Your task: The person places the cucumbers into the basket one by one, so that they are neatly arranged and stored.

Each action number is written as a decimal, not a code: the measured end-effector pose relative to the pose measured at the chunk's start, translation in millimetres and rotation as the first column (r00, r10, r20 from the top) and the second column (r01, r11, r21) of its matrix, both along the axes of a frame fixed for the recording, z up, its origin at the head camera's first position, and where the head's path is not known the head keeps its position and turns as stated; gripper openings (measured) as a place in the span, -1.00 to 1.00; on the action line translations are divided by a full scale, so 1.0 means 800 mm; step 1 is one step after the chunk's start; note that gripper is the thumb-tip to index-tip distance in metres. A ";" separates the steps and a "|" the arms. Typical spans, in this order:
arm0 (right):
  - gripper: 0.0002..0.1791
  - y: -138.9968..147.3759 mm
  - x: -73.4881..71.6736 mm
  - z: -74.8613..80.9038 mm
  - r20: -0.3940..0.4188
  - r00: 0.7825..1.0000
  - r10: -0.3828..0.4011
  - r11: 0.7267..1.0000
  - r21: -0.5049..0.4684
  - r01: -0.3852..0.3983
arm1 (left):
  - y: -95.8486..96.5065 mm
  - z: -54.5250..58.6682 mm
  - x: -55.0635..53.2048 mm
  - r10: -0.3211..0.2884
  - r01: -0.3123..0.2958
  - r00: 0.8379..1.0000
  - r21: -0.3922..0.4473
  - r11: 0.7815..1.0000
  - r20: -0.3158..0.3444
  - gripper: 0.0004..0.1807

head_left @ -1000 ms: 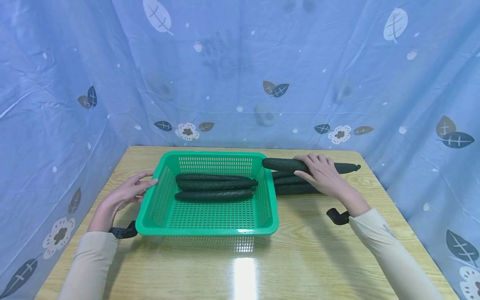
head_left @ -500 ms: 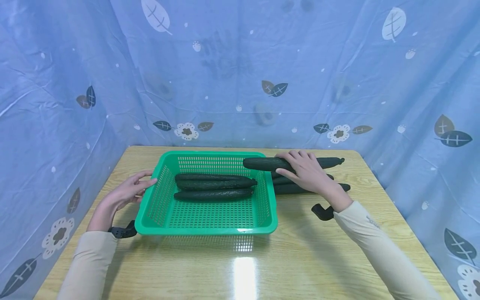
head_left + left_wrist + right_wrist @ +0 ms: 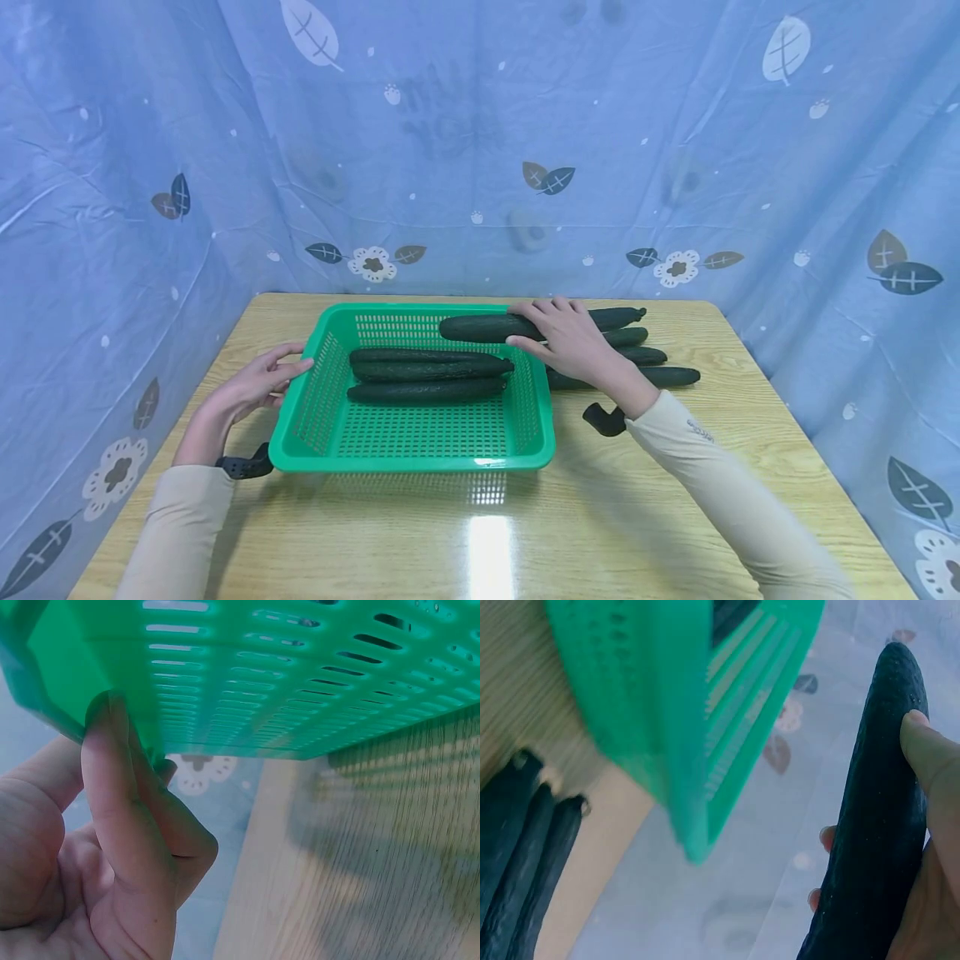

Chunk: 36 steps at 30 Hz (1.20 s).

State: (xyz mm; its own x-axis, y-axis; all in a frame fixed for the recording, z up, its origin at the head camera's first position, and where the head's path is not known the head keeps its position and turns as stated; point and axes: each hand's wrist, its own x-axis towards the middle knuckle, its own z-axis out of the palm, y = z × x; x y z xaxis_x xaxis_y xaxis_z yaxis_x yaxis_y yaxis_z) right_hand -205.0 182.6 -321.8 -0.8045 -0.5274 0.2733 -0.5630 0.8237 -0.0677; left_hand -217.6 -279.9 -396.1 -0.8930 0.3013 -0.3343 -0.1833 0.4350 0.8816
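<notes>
My right hand [image 3: 576,346] grips a dark green cucumber [image 3: 478,328] around its middle, above the back right corner of the green plastic basket [image 3: 412,463]. In the right wrist view, my thumb lies along one side of this cucumber [image 3: 870,817] and fingertips show on the other. One end is over the basket's inside; the stem end points right, past the rim. My left hand [image 3: 243,393] holds the basket's left rim, thumb on top; in the left wrist view, fingers [image 3: 124,802] press the rim from outside. Inside the basket lie three cucumbers [image 3: 427,392], side by side.
Three more cucumbers [image 3: 667,377] lie on the wooden table [image 3: 637,517] to the right of the basket, partly behind my right hand and the rim. A blue patterned curtain [image 3: 450,125] hangs behind the table and along both sides.
My right hand has carried the cucumber leftward, from right of the basket to over its back right corner. The left hand stays on the rim.
</notes>
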 end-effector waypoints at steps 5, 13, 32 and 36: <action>-0.44 -0.024 0.001 0.000 -0.007 1.000 -0.001 1.000 0.011 0.001 | -0.001 0.000 0.000 0.001 -0.001 1.000 -0.004 1.000 -0.002 -0.20; -0.42 -0.061 0.004 0.001 0.049 0.999 -0.023 1.000 0.007 0.023 | -0.001 0.000 0.000 -0.002 0.002 1.000 -0.011 1.000 -0.007 -0.21; -0.40 -0.138 0.008 -0.020 0.155 0.987 -0.052 0.997 0.065 0.043 | -0.001 -0.001 0.000 -0.011 0.011 1.000 0.003 1.000 -0.014 -0.24; -0.39 -0.151 0.007 -0.025 0.196 0.979 -0.056 0.996 0.073 0.043 | -0.002 -0.002 -0.001 -0.012 0.012 1.000 0.010 1.000 -0.013 -0.24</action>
State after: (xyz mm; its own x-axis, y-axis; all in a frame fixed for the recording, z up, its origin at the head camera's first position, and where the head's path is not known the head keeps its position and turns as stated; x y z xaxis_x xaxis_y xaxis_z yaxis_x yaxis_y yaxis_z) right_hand -199.5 62.1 -341.8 -0.8644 -0.4976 0.0716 -0.5028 0.8566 -0.1164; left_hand -218.1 -281.3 -398.1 -0.8934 0.3152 -0.3202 -0.1671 0.4284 0.8880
